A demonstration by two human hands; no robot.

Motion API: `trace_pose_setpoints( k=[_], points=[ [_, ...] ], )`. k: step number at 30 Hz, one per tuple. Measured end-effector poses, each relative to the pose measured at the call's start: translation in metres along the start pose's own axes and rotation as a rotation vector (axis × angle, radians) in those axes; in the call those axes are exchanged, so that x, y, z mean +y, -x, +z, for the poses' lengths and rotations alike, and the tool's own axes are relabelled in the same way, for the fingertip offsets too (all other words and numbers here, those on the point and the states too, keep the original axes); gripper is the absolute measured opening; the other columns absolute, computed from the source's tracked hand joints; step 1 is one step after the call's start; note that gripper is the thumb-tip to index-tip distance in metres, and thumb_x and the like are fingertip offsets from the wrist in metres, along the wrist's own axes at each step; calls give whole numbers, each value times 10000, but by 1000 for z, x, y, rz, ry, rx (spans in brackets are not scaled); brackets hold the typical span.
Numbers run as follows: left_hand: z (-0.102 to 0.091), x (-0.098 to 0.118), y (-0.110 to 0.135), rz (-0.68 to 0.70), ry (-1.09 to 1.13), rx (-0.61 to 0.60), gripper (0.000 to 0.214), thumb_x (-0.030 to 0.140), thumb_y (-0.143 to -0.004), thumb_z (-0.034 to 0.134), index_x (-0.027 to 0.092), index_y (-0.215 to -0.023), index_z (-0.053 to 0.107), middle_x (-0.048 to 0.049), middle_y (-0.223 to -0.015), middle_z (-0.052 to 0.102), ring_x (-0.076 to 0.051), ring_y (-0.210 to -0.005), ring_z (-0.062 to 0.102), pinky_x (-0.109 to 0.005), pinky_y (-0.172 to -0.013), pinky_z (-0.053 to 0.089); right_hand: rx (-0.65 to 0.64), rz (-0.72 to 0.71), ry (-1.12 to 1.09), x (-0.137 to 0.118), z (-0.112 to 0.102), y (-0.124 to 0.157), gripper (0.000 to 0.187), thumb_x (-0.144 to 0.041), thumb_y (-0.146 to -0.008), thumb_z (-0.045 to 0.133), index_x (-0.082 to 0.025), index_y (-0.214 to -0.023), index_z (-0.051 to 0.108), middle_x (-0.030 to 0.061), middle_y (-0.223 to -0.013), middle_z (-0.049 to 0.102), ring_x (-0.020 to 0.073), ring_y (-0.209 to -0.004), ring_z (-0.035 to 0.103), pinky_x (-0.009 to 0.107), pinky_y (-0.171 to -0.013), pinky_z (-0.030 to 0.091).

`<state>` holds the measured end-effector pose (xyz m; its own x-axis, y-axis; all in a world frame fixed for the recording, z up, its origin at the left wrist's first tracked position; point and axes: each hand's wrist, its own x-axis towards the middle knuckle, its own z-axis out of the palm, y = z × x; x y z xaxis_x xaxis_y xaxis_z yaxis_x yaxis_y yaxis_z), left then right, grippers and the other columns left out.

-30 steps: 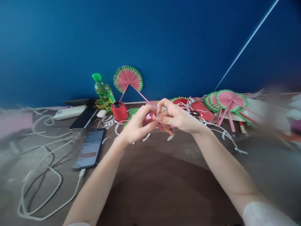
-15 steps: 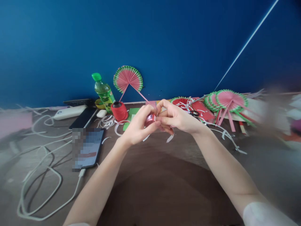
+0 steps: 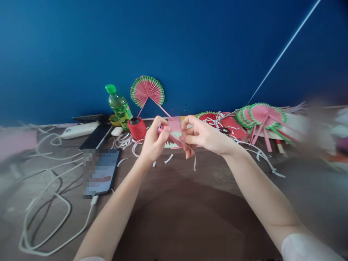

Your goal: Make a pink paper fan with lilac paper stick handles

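My left hand [image 3: 152,144] is closed round a small pink roll of tape [image 3: 161,128], held up over the brown table [image 3: 190,217]. My right hand [image 3: 202,137] pinches the free end of a thin strip pulled from that roll, and a pale tail of strip [image 3: 193,156] hangs below its fingers. A pink piece of paper [image 3: 175,126] shows between the two hands. A red spool of thread [image 3: 137,128] stands just left of my left hand.
A green drink bottle [image 3: 118,105] and an open pink-and-green paper fan [image 3: 147,91] lean at the blue wall. More paper fans [image 3: 262,115] lie at the right. A phone [image 3: 101,172] with a white cable [image 3: 46,203], a power bank [image 3: 80,129] and paper scraps lie at the left.
My hands have drawn apart: the left hand moved left with the pink roll, and a strip now stretches between the roll and my right fingers.
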<state>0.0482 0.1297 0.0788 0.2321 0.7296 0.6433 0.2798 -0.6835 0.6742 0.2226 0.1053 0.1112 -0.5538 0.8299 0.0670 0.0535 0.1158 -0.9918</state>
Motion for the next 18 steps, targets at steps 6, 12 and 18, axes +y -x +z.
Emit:
trace_pose_setpoints(
  k=[6, 12, 18],
  points=[
    [-9, 4, -2, -57, -12, 65, 177, 340, -861, 412, 222, -732, 436, 5, -693, 435, -133, -614, 405, -270, -597, 375, 13, -53, 25, 0, -1, 0, 192, -169, -853, 529, -213, -834, 342, -47, -613, 578, 111, -504, 604, 238, -484, 468],
    [-9, 6, -2, -65, 37, 76, 173, 333, -849, 425, 221, -718, 439, 11, -676, 436, -125, -590, 405, -265, -585, 375, 78, -63, 107, 0, 5, -1, 209, -111, -821, 531, -212, -812, 348, -56, -624, 555, 102, -495, 600, 231, -478, 466],
    [-7, 8, 0, -74, 105, 75, 181, 354, -842, 443, 220, -721, 445, 5, -689, 456, -122, -581, 426, -264, -556, 380, 70, -66, 113, 4, 7, -4, 203, -145, -806, 549, -213, -818, 358, -59, -615, 554, 98, -473, 584, 219, -443, 447]
  ],
)
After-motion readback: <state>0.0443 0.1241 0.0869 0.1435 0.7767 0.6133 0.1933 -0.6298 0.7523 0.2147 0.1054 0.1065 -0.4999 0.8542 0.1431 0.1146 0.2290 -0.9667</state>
